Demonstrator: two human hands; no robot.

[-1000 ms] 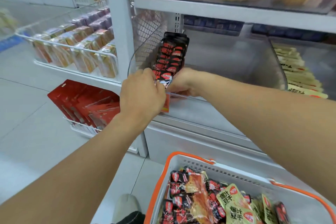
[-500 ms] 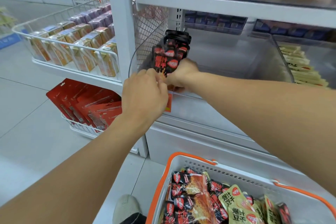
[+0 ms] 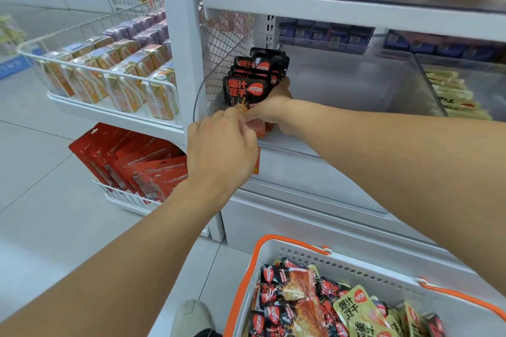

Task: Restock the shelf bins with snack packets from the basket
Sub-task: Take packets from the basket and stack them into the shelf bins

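Observation:
A row of black-and-red snack packets (image 3: 247,89) stands upright at the left end of a clear shelf bin (image 3: 356,90). My right hand (image 3: 273,109) reaches into the bin and grips the stack from its right side. My left hand (image 3: 221,150) is at the bin's front edge, fingers curled, pinching the bottom of the front packet. Below at the right, a white basket with orange handles (image 3: 290,252) holds several black-red and yellow-green packets (image 3: 353,306).
A wire basket of boxed goods (image 3: 109,74) hangs to the left, with red packs (image 3: 131,164) in a lower rack. Yellow packets (image 3: 451,96) fill the neighbouring bin on the right. A shelf board (image 3: 356,11) runs above. My shoe (image 3: 191,317) is on the floor.
The packets have been stood more upright and pushed together in the bin. My right hand has slid in behind the stack, and my left hand has stayed at the front packet.

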